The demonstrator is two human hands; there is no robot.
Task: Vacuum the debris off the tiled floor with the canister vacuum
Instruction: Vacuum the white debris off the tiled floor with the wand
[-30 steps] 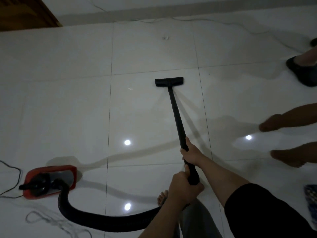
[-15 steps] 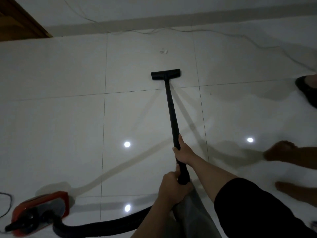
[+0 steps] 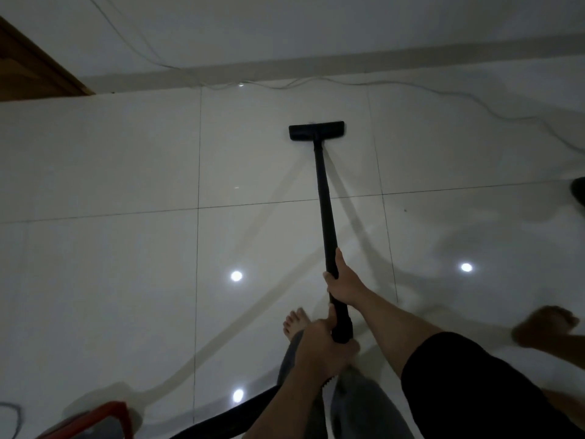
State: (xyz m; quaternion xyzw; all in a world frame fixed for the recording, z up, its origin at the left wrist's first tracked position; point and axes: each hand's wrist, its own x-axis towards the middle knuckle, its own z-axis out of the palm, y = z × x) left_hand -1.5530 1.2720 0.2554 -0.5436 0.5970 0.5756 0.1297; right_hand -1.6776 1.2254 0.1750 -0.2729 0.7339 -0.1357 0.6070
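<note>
Both hands were wrapped round the black wand (image 3: pixel 324 198), one above the other: right hand (image 3: pixel 343 285) further down the tube w/ fingers curled round it, prob. to steer and press the head down; left hand (image 3: pixel 323 346) gripped the thicker cuff at the top end where the hose (image 3: pixel 240 413) joins, prob. to push and take the hose's drag. That split grip suits a long forward reach, arms nearly straight. The floor head (image 3: pixel 316 131) sat flat on the tiled floor (image 3: pixel 110 160), well out in front, near the far wall, its width square across the line of push so it would cover the widest strip. A faint bit of smth showed at its front edge, poss. debris, too small to tell. A tiny dark speck (image 3: pixel 405 210) lay to the right on the next tile, apart from the head, so that patch looked not yet done. The red canister (image 3: pixel 95 419) sat low left, behind the person, hose trailing back to it, out of the way of the stroke. A thin cable (image 3: pixel 316 80) ran along the wall base ahead, close to the head, a snag risk if pushed much further. A bare foot (image 3: pixel 294 321) stood just beside the wand's lower end; another person's foot (image 3: pixel 544 331) was blurred at right. No brand, label or writing readable anywhere; too dim.
</note>
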